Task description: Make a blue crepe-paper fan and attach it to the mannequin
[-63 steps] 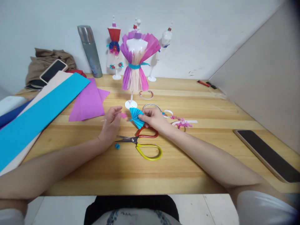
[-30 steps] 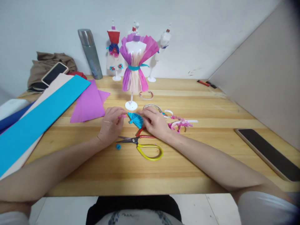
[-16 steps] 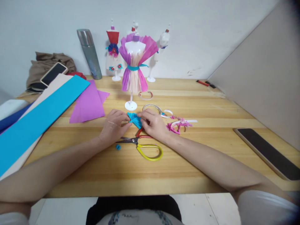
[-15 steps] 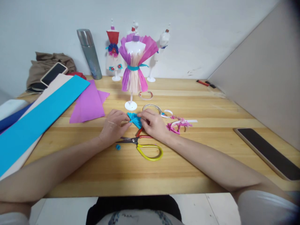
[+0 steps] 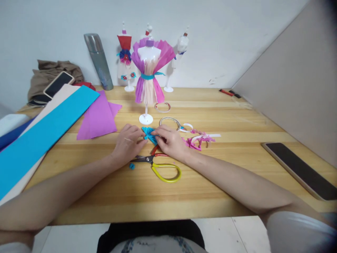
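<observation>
A pleated blue paper fan (image 5: 149, 135) is spread between my two hands, in front of the dressed mannequin's white base. My left hand (image 5: 129, 141) pinches its narrow left end between thumb and fingers. On the other side my right hand (image 5: 170, 140) grips the right part of the folds, its fingertips covering some of them. Open-bladed scissors (image 5: 166, 173) with red and yellow handles lie just below the hands, the blade tips partly behind my left hand. A small blue scrap (image 5: 132, 166) rests below the blades.
The mannequin (image 5: 149, 75) wears a purple, pink and cream paper dress; smaller ones stand behind. Blue paper (image 5: 52, 130) and purple paper (image 5: 101, 119) lie left, near a flask (image 5: 99, 63). Tape rolls (image 5: 170, 123) and pink scraps (image 5: 198, 141) are right of centre, a phone (image 5: 300, 168) far right.
The whole view has shifted slightly. Around the blue fan the fingers have moved a little, and its narrow left end shows more. Both hands keep hold of it.
</observation>
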The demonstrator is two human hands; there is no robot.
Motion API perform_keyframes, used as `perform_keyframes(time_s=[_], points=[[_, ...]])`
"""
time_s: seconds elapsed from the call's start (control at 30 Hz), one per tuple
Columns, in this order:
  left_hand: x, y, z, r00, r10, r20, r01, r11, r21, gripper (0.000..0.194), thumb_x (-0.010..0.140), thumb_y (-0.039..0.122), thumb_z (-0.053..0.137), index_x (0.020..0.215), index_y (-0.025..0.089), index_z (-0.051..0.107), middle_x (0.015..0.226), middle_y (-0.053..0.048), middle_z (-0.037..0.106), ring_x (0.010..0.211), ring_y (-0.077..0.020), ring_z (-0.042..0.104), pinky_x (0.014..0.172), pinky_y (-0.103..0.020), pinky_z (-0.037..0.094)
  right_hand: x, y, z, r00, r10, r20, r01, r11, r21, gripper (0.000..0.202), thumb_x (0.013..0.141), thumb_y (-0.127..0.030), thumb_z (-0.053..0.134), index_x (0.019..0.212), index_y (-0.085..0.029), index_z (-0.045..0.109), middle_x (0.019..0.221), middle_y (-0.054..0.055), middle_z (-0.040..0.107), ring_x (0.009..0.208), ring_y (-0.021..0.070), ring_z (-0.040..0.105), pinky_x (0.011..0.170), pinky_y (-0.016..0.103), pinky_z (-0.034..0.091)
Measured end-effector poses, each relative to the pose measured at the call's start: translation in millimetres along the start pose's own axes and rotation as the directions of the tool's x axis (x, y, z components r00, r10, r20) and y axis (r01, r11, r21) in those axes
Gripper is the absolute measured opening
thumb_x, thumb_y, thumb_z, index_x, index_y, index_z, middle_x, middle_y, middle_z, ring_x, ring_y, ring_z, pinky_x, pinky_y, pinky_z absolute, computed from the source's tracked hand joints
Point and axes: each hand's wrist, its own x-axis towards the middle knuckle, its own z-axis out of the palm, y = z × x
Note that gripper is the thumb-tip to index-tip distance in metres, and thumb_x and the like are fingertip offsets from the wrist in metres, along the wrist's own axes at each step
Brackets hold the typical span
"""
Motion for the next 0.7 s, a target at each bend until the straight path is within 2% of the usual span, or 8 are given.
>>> perform_keyframes(time_s=[0.2, 0.3, 0.4, 0.57, 0.63, 0.7], points=[[1, 0, 2.3, 0.998, -0.054, 0.022, 0.054, 0.999, 0.007, 0.008, 0.08, 0.018, 0.068, 0.075, 0.025, 0.068, 0.082, -0.006, 0.065, 0.085, -0.0259, 0.053, 0.081, -0.043, 0.043, -3, -5, 3, 0.993, -0.113, 0.036, 0.112, 0.993, 0.021, 0.027, 0.092, -0.01, 0.048, 0.101, -0.02, 0.071, 0.097, 0.01, 0.071, 0.087, 0.0197, 0.067, 0.075, 0.033, 0.056], [1, 0, 3.0, 0.999, -0.051, 0.009, 0.051, 0.999, -0.001, 0.013, 0.08, 0.017, 0.068, 0.07, 0.025, 0.066, 0.079, -0.006, 0.065, 0.084, -0.0257, 0.053, 0.079, -0.042, 0.043, -6, -6, 2, 0.973, -0.198, 0.116, 0.201, 0.98, -0.014, 0.029, 0.093, -0.009, 0.046, 0.105, -0.02, 0.069, 0.103, 0.01, 0.072, 0.091, 0.0187, 0.068, 0.074, 0.03, 0.057], [2, 1, 1.9, 0.998, -0.059, 0.029, 0.059, 0.998, -0.003, 0.01, 0.079, 0.018, 0.07, 0.071, 0.024, 0.067, 0.079, -0.006, 0.066, 0.084, -0.0258, 0.053, 0.077, -0.042, 0.043, -8, -10, 0, 0.933, -0.295, 0.207, 0.318, 0.944, -0.086, 0.028, 0.095, -0.011, 0.044, 0.107, -0.02, 0.068, 0.105, 0.009, 0.073, 0.088, 0.0162, 0.069, 0.068, 0.027, 0.054], [4, 2, 1.1, 0.997, -0.073, 0.037, 0.073, 0.997, 0.014, 0.008, 0.078, 0.018, 0.069, 0.074, 0.024, 0.069, 0.081, -0.007, 0.066, 0.085, -0.0265, 0.053, 0.077, -0.043, 0.045, -7, -19, 1, 0.834, -0.49, 0.254, 0.532, 0.836, -0.133, 0.026, 0.097, -0.009, 0.041, 0.101, -0.016, 0.066, 0.097, 0.008, 0.074, 0.082, 0.0152, 0.067, 0.064, 0.027, 0.05], [5, 2, 1.6, 0.996, -0.079, 0.04, 0.079, 0.997, -0.009, 0.011, 0.079, 0.018, 0.069, 0.071, 0.025, 0.067, 0.08, -0.006, 0.065, 0.084, -0.0263, 0.053, 0.077, -0.043, 0.045, -6, -20, 1, 0.807, -0.525, 0.27, 0.571, 0.81, -0.133, 0.026, 0.098, -0.009, 0.041, 0.098, -0.015, 0.066, 0.094, 0.007, 0.073, 0.079, 0.0152, 0.065, 0.065, 0.028, 0.051], [6, 2, 1.7, 0.996, -0.078, 0.051, 0.08, 0.996, -0.035, 0.016, 0.081, 0.017, 0.067, 0.067, 0.025, 0.064, 0.078, -0.006, 0.064, 0.083, -0.0255, 0.053, 0.077, -0.044, 0.045, -6, -21, 1, 0.8, -0.535, 0.271, 0.584, 0.799, -0.145, 0.026, 0.099, -0.009, 0.041, 0.097, -0.015, 0.067, 0.09, 0.007, 0.073, 0.075, 0.0154, 0.063, 0.064, 0.028, 0.051]])
